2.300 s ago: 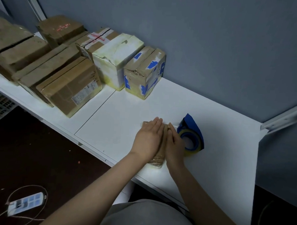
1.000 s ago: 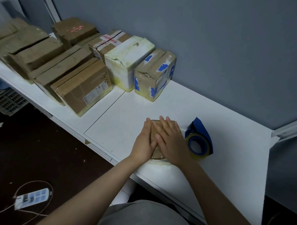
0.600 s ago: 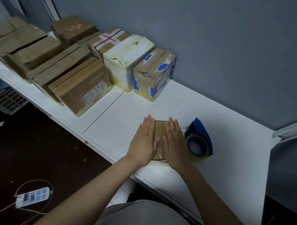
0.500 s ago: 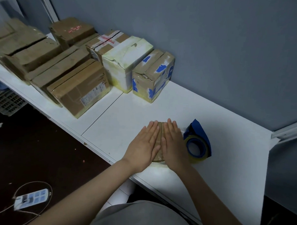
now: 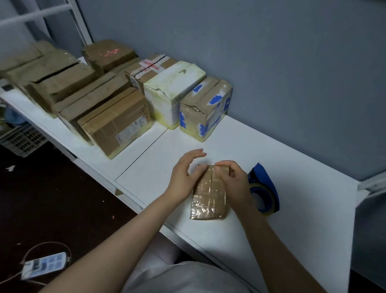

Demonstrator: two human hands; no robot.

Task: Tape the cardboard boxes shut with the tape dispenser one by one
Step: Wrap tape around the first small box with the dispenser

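Flat pressing over, your left hand (image 5: 184,177) relaxes open against the small tape-wrapped brown cardboard box (image 5: 208,198) as your right hand (image 5: 232,181) grips its far end, sealing apparently done.

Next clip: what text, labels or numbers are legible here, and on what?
Nothing is legible.
Shipping label on the front brown box: too small.
Red marking on the rear box: blurred.
Red-and-white tape on the neighbouring box: blurred.
Small taped box: no print shows.

9 boxes (image 5: 208,195) (image 5: 206,107) (image 5: 172,90) (image 5: 151,67) (image 5: 107,54) (image 5: 115,120) (image 5: 94,97) (image 5: 57,85) (image 5: 19,56), 1 tape dispenser (image 5: 263,189), 2 hands (image 5: 184,177) (image 5: 232,181)
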